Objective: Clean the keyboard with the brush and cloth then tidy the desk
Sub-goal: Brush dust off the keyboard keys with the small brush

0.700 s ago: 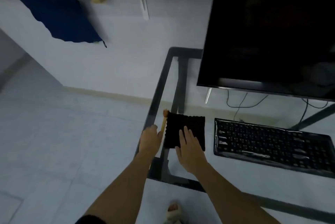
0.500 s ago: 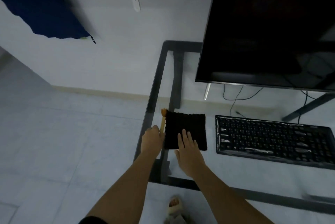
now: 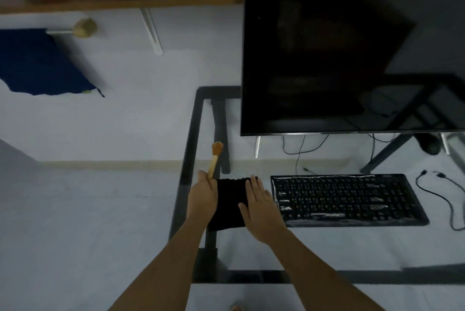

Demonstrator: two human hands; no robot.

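Note:
A black keyboard [image 3: 347, 200] lies on the glass desk [image 3: 327, 247], right of my hands. A black ribbed cloth [image 3: 230, 200] lies flat at the desk's left end. My right hand [image 3: 259, 210] rests on the cloth's right side, palm down, fingers spread. My left hand [image 3: 203, 196] is closed around the handle of a small wooden brush [image 3: 215, 157]. The brush's bristle end points away from me, over the desk's left edge beside the cloth.
A large dark monitor [image 3: 352, 46] stands behind the keyboard on metal feet. Loose cables [image 3: 450, 200] lie right of the keyboard. A blue cloth [image 3: 37, 63] hangs on a wall rail to the left, under a wooden shelf [image 3: 113, 3]. The desk's dark frame [image 3: 186, 159] runs along its left edge.
The view has tilted up and right, showing more of the keyboard and the shelf. My right hand has slid to the cloth's right side. The left hand still holds the brush.

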